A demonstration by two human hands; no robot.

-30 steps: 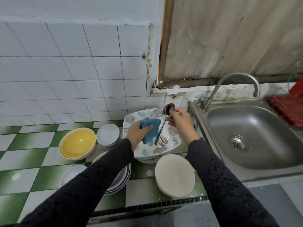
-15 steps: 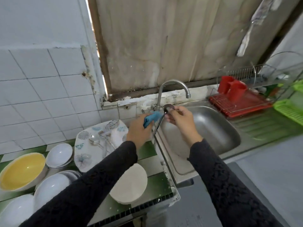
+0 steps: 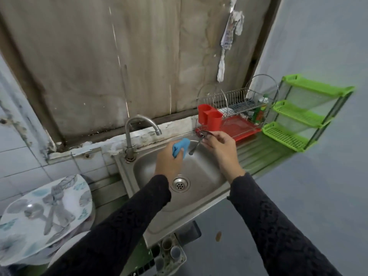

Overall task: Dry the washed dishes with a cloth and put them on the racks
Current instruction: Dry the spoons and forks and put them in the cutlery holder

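Observation:
My left hand [image 3: 169, 160] grips a bunched blue cloth [image 3: 180, 149] over the steel sink [image 3: 203, 176]. My right hand [image 3: 220, 144] pinches a metal spoon [image 3: 199, 141] near its bowl, with the handle hanging down over the basin, a little right of the cloth. The spoon's bowl is close to the red cutlery holder [image 3: 210, 117] on the wire dish rack [image 3: 237, 108] with a red tray. At the lower left a leaf-patterned plate [image 3: 75, 198] holds several spoons [image 3: 49, 214].
A curved tap [image 3: 137, 128] rises at the sink's back left. A green three-tier plastic rack [image 3: 304, 110] stands on the right of the draining board. A white dish edge [image 3: 65, 248] shows under the patterned plate. A rag hangs on the wall above the rack.
Both hands and the view have swung right, from over the patterned plate to over the sink. The spoon now is near the red cutlery holder, and the cloth is off the spoon.

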